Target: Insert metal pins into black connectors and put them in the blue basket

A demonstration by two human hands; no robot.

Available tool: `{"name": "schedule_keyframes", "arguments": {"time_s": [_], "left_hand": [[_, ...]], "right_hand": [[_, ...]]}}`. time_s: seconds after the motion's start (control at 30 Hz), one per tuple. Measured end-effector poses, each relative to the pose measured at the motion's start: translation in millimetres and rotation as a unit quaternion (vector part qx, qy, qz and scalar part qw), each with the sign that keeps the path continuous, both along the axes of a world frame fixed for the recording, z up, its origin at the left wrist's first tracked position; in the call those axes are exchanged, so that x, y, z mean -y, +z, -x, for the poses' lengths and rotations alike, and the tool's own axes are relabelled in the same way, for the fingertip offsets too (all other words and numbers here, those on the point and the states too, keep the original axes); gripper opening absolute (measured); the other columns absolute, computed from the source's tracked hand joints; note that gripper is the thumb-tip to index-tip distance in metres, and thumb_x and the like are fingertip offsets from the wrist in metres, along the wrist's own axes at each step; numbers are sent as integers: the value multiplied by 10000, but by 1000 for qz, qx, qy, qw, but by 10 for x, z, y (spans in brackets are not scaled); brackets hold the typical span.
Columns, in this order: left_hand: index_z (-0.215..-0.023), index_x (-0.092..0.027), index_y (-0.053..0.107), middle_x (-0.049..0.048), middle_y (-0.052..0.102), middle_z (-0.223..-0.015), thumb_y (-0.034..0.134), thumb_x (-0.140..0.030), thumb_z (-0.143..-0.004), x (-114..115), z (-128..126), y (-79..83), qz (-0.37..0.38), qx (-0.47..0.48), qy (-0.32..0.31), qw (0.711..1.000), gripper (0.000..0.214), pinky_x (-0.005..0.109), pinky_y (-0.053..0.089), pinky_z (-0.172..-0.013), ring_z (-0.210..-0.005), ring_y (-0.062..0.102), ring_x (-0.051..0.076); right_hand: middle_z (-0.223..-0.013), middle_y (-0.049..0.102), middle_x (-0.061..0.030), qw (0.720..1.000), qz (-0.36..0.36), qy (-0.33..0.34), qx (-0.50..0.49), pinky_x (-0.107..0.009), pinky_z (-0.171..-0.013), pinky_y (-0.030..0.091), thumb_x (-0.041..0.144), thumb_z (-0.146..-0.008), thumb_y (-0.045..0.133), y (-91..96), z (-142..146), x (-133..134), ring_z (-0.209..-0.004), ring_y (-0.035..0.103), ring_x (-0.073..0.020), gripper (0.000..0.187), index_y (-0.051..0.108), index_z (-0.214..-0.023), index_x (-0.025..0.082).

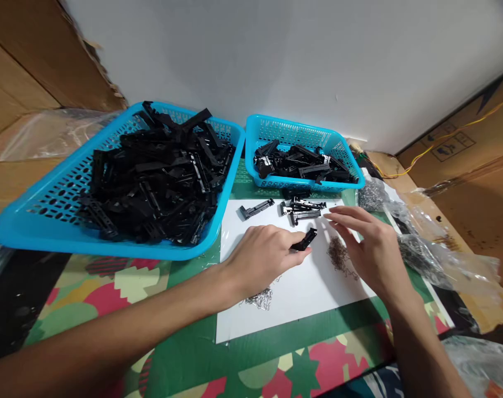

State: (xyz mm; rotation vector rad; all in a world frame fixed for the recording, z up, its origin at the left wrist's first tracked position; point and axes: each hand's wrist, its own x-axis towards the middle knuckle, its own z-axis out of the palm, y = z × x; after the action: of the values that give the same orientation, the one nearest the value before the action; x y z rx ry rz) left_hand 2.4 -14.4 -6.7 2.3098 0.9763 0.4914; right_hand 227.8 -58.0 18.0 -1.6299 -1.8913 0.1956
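My left hand (265,255) pinches a small black plastic part (306,240) between thumb and fingers, just above a white sheet (239,323). To the right, my right hand (370,246) has its fingers stretched out and apart, with nothing visible in them. Its fingertips are close to a small cluster of black plastic parts (303,213). Below that hand lies a pile of thin brownish wire pieces (338,255). Silvery bent wire pieces (262,299) lie under my left wrist, partly hidden by it. One more black part (257,209) lies alone on the sheet.
A large blue basket (110,249) heaped with black parts stands at the left. Behind the sheet is a smaller blue basket (305,128) with similar parts. Clear plastic bags (425,260) of metal pieces lie at the right, near cardboard (471,138). A grey wall rises behind.
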Motion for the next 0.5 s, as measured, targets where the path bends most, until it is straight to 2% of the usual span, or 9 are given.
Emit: {"name": "schedule_keyframes", "arguments": {"time_s": [0.1,0.17,0.23,0.4,0.5], "left_hand": [[-1239,-260,806,30,845,-885,687,-394,-1008,1,4,-1,0,4,5,1000,293,305,440,-647,-844,797,257],[-1259,-265,799,25,846,-885,688,-394,-1006,1,6,1,5,4,7,1000,305,304,434,-645,-831,794,250],[-1281,-265,790,18,839,-851,684,-394,-1009,1,7,8,9,3,6,1000,319,301,415,-631,-801,785,240],[-1309,-272,778,18,823,-814,665,-388,-1023,4,5,41,7,-4,-5,1000,329,297,355,-592,-755,755,232],[-1297,-253,783,28,814,-792,660,-386,-1027,6,3,42,2,-11,-8,1000,325,300,325,-585,-716,731,228]], "right_hand": [[-914,814,-53,987,-44,-93,-127,-393,-758,643,302,-966,726,-58,73,-3,-809,782,-246,128,793,-905,213],[-816,777,-35,968,-30,-105,-226,-374,-713,665,328,-915,792,-91,139,-2,-749,778,-234,148,746,-848,205],[-795,751,-24,954,-3,-96,-286,-359,-699,679,342,-880,833,-115,198,-4,-745,787,-232,193,702,-834,208],[-775,712,-12,933,42,-86,-348,-361,-707,701,371,-863,856,-151,269,-12,-753,789,-229,249,666,-831,214],[-776,701,-11,930,44,-86,-355,-367,-705,704,379,-862,858,-167,276,-11,-742,781,-223,259,659,-833,217]]}}
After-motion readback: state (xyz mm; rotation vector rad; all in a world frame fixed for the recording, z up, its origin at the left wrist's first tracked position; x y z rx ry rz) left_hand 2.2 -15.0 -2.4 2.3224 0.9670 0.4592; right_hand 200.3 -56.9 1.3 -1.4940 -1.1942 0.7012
